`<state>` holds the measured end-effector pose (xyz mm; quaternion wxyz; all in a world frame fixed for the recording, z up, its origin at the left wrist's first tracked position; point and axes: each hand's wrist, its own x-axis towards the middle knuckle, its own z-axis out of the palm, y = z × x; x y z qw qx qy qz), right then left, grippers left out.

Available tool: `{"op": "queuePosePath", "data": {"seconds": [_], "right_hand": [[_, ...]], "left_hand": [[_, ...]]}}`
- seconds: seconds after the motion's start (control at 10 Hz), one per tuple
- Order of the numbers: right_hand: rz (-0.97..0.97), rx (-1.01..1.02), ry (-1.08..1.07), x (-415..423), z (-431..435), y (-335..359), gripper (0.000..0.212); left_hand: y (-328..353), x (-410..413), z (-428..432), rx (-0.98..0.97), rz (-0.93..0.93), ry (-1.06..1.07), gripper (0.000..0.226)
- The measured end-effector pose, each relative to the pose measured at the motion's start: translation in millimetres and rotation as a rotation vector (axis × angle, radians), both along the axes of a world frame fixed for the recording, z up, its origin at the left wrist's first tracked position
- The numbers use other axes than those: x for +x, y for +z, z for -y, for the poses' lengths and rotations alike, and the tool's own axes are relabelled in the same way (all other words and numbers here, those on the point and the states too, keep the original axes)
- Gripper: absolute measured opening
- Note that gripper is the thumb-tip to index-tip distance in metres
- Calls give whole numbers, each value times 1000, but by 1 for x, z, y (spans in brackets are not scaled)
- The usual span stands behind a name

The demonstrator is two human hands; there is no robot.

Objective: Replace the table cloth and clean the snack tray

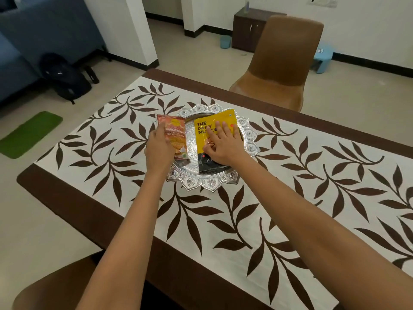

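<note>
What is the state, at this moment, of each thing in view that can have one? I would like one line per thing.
table cloth: spread flat, with the tray on it.
snack tray: standing on the cloth, not yet emptied.
orange packet: gripped by the left hand, tilted over the tray's left rim.
yellow packet: lying in the tray, with the right hand flat on it.
brown chair: unoccupied, on the far side.

The table cloth [290,175] is white, printed with dark brown leafy sprigs and edged by a dark brown border; the tray [210,183] is shiny silver, embossed, with a scalloped petal rim; the orange-red packet [174,128] bears pale lettering; the yellow packet [214,121] has black lettering and a black lower band; the chair [288,54] is brown; the floor mat [29,135] is green; the sofa [33,30] is blue.
</note>
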<state>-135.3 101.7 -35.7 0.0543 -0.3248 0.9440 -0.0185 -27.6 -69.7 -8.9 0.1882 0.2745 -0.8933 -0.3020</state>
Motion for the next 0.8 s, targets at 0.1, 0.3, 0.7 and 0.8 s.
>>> {"op": "queuePosePath", "data": {"seconds": [0.1,0.3,0.7,0.8], "right_hand": [[62,52,19,-3,8,-1,69],[73,-206,-2,0,-2,17,59],[32,-125,60,12,-11,13,62],[5,-295,38,22,-20,26,60]], "left_hand": [[-5,-2,-6,-128,64,-33,45],[-12,-5,-11,-394,378,-161,55],[-10,-11,-16,-550,470,-319,62],[-3,-2,-21,-520,384,-319,63]]}}
